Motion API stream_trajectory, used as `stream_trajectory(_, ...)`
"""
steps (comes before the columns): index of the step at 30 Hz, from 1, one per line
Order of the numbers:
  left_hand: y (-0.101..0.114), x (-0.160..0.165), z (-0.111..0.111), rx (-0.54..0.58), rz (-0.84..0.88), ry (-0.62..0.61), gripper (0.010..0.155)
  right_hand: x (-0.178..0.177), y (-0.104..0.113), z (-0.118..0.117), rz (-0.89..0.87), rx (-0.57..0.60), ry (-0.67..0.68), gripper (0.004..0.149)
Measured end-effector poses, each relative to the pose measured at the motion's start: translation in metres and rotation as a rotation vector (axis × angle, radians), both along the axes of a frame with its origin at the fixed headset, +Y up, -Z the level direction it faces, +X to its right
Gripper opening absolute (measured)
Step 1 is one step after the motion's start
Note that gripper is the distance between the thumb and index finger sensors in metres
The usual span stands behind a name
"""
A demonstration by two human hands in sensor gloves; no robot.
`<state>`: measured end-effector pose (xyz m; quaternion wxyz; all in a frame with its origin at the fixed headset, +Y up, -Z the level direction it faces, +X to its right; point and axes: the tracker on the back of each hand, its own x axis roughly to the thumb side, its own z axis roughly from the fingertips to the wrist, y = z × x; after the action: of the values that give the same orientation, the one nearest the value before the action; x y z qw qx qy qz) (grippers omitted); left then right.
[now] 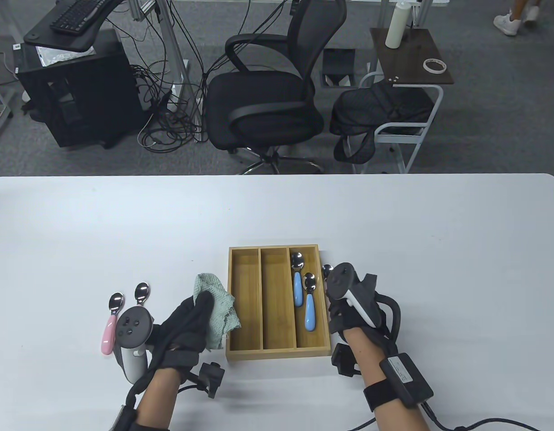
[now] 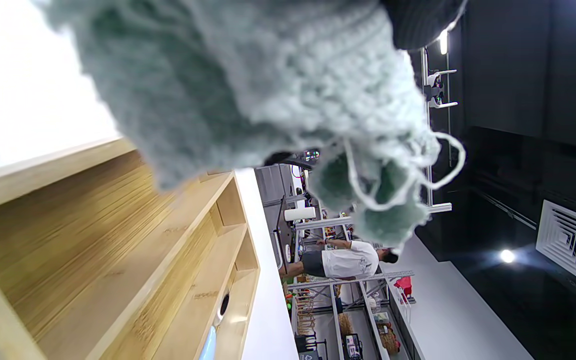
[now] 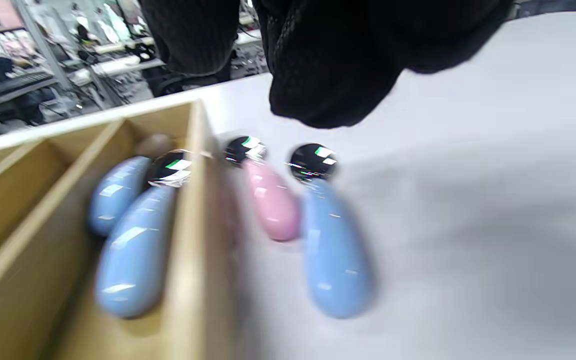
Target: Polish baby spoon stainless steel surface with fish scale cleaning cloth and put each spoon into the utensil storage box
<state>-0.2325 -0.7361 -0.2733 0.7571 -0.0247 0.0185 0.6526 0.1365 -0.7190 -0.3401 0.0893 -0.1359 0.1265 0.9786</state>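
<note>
The wooden storage box has three compartments, and two blue-handled spoons lie in its right one. My left hand grips the green cloth just left of the box; in the left wrist view the cloth hangs over the box. My right hand hovers right of the box, holding nothing. Under its fingers a pink spoon and a blue spoon lie on the table beside the box wall. A second pink spoon and another spoon's bowl lie at the left.
The white table stretches wide behind and to both sides of the box. Beyond its far edge stand an office chair and a small side table. A person stands far off in the left wrist view.
</note>
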Motion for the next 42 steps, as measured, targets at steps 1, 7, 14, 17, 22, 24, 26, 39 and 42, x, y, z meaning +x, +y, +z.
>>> stream_trajectory(1,0.0,0.0,0.0,-0.002,-0.003,-0.002,0.049,0.006,-0.006,0.002,0.011,-0.027,-0.006,0.055)
stream_trajectory(7,-0.003,0.002,-0.001,-0.013,-0.018,-0.012,0.049,0.015,-0.033,0.015,0.01,-0.156,0.02,0.058)
stream_trajectory(14,-0.003,0.005,-0.001,-0.012,-0.043,-0.031,0.049,0.007,-0.043,0.021,0.064,-0.202,0.08,0.073)
stream_trajectory(17,-0.004,0.007,0.0,-0.016,-0.056,-0.04,0.05,0.001,-0.048,0.019,0.138,-0.183,0.103,0.079)
stream_trajectory(22,-0.004,0.008,0.0,-0.013,-0.068,-0.044,0.05,0.0,-0.049,0.017,0.158,-0.172,0.092,0.07)
stream_trajectory(24,-0.004,0.009,0.0,-0.013,-0.073,-0.05,0.05,0.002,-0.051,0.016,0.177,-0.162,0.086,0.064)
stream_trajectory(26,-0.005,0.01,0.0,-0.015,-0.078,-0.056,0.05,0.004,-0.053,0.016,0.199,-0.151,0.073,0.061)
stream_trajectory(39,-0.009,0.019,0.002,-0.035,-0.021,-0.122,0.051,0.045,-0.043,0.02,-0.03,-0.089,-0.024,0.05)
stream_trajectory(42,-0.011,0.021,0.001,-0.046,0.04,-0.141,0.053,0.053,-0.021,0.03,-0.189,0.029,0.015,0.048)
